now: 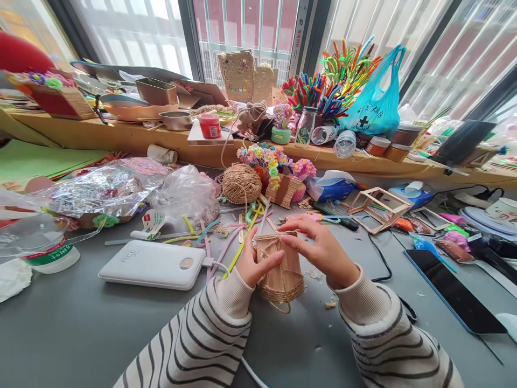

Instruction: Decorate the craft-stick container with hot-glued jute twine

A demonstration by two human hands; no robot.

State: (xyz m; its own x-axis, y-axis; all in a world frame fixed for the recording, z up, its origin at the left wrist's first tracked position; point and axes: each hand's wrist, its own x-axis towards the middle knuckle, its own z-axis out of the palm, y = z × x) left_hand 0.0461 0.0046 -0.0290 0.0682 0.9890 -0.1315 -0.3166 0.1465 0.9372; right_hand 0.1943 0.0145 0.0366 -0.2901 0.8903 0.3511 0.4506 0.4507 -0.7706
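Note:
A small pot made of wooden craft sticks point(281, 269), bound with jute twine at its base and rim, stands on the grey table in front of me. My left hand point(253, 262) grips its left side, thumb pressed across the sticks. My right hand point(319, 248) curls over the top right, fingers bent along the rim where the twine runs. Beyond the pot lies a ball of jute twine point(241, 183), with a strand trailing toward it.
A white power bank point(153, 264) with a cable lies at left, a dark tablet point(454, 291) at right. Pipe cleaners point(242, 231), plastic bags point(183, 194), a wooden stick frame point(379, 207) and flower pots point(283, 180) crowd the middle. A cluttered wooden shelf point(121, 137) runs along the window.

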